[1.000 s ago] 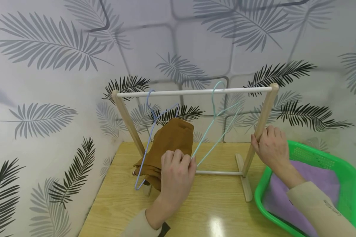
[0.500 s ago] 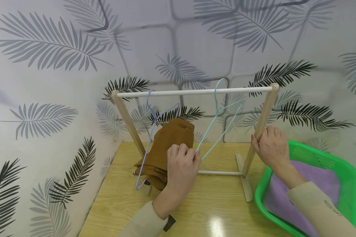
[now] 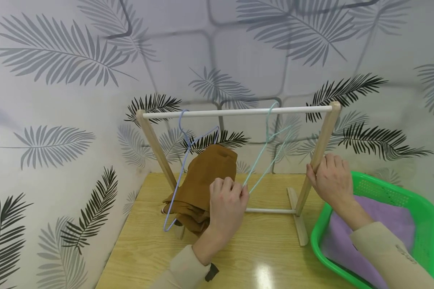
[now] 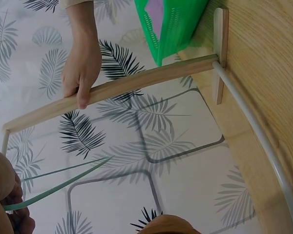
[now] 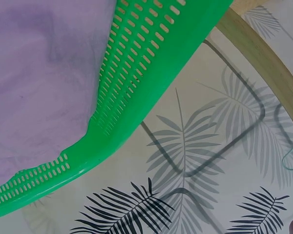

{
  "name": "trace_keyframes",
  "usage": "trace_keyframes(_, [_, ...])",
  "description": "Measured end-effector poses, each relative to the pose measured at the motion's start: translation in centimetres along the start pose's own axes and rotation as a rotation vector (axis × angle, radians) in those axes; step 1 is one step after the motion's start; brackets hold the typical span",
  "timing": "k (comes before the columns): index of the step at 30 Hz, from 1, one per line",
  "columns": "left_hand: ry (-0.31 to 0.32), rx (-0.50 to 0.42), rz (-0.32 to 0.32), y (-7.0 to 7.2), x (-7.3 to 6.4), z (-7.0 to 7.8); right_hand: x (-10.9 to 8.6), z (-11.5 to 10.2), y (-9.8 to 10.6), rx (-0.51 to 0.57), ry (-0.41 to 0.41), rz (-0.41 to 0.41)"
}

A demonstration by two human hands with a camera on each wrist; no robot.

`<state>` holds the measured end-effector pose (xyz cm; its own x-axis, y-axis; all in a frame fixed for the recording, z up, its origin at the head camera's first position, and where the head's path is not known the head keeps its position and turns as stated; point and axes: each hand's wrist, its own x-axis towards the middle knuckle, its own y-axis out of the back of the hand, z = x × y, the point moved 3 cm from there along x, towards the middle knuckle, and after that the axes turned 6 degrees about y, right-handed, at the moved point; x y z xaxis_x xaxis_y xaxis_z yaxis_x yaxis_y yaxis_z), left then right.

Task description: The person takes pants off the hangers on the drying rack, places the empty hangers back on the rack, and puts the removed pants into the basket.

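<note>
My left hand (image 3: 227, 206) pinches the near end of a mint-green wire hanger (image 3: 256, 162). The hanger's hook is at the white top rod (image 3: 231, 112) of a small wooden rack; whether it bears on the rod I cannot tell. My right hand (image 3: 334, 176) grips the rack's right wooden post (image 3: 323, 140), also visible in the left wrist view as a long post (image 4: 132, 83). To the left, a periwinkle hanger (image 3: 178, 186) hangs from the rod with a brown folded garment (image 3: 213, 172) on it. My left hand covers part of the garment.
A green perforated basket (image 3: 316, 224) stands right of the rack under my right forearm, with a purple cloth (image 3: 390, 212) inside. The rack stands on a wooden table (image 3: 267, 257) against a leaf-patterned wall (image 3: 68, 152).
My left hand has shifted right with the mint-green hanger. Its hook rose above the rod, then dropped again farther right. My right hand and the garment stay about where they were.
</note>
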<state>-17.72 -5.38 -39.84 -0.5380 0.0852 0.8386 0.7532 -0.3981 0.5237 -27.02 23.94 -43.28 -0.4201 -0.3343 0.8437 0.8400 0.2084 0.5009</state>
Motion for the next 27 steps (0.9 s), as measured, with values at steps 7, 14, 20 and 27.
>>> trace_keyframes(7, [-0.004,-0.014,0.009,-0.4,-0.3,0.5,0.0,0.0,0.1,-0.003,-0.002,0.003])
trace_keyframes(14, [0.003,-0.024,-0.019,-0.6,-0.5,0.8,0.0,0.0,0.1,0.0,-0.005,0.001])
trace_keyframes(20, [-0.004,-0.049,-0.032,-0.8,-0.8,0.9,0.0,-0.1,0.1,0.005,-0.009,-0.001])
trace_keyframes(27, [0.002,-0.066,-0.044,-1.1,-1.1,0.8,-0.1,-0.1,0.1,0.006,-0.014,-0.012])
